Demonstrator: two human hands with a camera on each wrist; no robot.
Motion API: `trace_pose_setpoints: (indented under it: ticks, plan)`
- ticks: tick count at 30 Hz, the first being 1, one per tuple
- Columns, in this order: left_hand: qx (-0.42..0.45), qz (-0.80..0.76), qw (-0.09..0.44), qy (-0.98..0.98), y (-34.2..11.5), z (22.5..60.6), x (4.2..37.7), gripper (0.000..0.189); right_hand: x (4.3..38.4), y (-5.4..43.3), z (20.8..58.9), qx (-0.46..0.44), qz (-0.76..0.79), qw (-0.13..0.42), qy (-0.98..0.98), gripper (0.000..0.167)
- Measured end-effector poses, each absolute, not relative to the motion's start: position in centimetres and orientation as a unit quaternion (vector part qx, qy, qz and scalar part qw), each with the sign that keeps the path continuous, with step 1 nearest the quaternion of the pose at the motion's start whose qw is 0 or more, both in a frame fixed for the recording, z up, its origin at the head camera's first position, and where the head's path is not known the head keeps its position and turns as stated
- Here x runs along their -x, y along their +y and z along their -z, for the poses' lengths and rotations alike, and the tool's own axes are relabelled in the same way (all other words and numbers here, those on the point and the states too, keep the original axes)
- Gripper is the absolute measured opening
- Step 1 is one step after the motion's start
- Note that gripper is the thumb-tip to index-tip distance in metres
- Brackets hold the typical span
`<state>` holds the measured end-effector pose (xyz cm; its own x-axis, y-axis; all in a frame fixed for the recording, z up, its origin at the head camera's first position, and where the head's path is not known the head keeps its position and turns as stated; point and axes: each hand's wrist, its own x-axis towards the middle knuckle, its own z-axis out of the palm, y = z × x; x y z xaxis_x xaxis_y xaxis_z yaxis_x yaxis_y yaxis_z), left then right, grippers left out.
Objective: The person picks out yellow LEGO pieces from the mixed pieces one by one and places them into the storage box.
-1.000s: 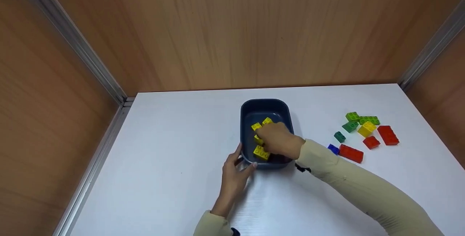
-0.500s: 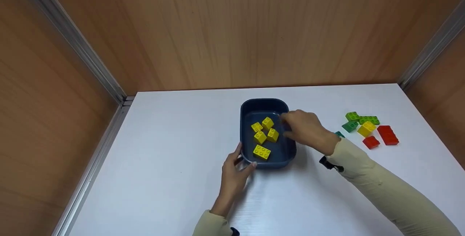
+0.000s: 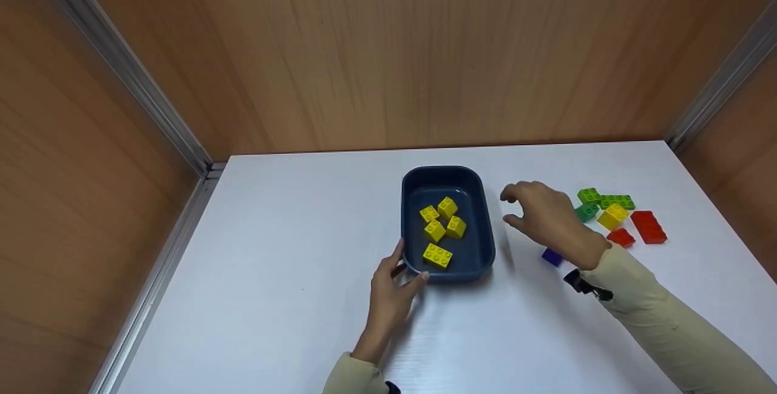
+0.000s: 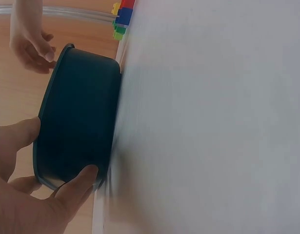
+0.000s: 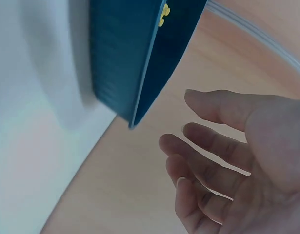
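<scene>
My left hand (image 3: 391,302) grips the near left corner of a dark blue rectangular tub (image 3: 448,275), thumb at the near rim and fingers along its left side. In the left wrist view the fingers (image 4: 77,187) press the tub's outer wall. Several yellow toy building bricks (image 3: 437,255) lie loose on the tub's floor, studs showing. To the right of the tub hangs my right hand (image 3: 549,215), holding nothing, its fingers loosely bent and thumb apart. The right wrist view shows its palm and bent fingers (image 5: 203,165) apart from the tub's rim.
More bricks lie right of the right hand: light green (image 3: 617,201), dark green (image 3: 586,212), yellow (image 3: 613,216) and red (image 3: 648,227). A blue brick (image 3: 552,257) sits by the right wrist. Wooden panels (image 3: 425,48) border the white table (image 3: 261,260) at the back and sides.
My right hand has come out of the tub and moved right, uncovering the yellow bricks inside. Its forearm now covers a red brick, and the blue brick sits slightly nearer. The left hand has stayed put.
</scene>
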<state>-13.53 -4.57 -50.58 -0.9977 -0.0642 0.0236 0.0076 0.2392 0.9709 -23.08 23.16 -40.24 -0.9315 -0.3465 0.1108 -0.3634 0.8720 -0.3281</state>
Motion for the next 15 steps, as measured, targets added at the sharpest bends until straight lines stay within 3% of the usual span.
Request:
trace_pose_setpoints:
  ticks: [15]
  plan:
    - [-0.026,0.615,0.024,-0.788,-4.5,50.5,13.4,0.079,22.7,28.9,41.6,-0.097,-0.22,0.033,-0.97,0.04]
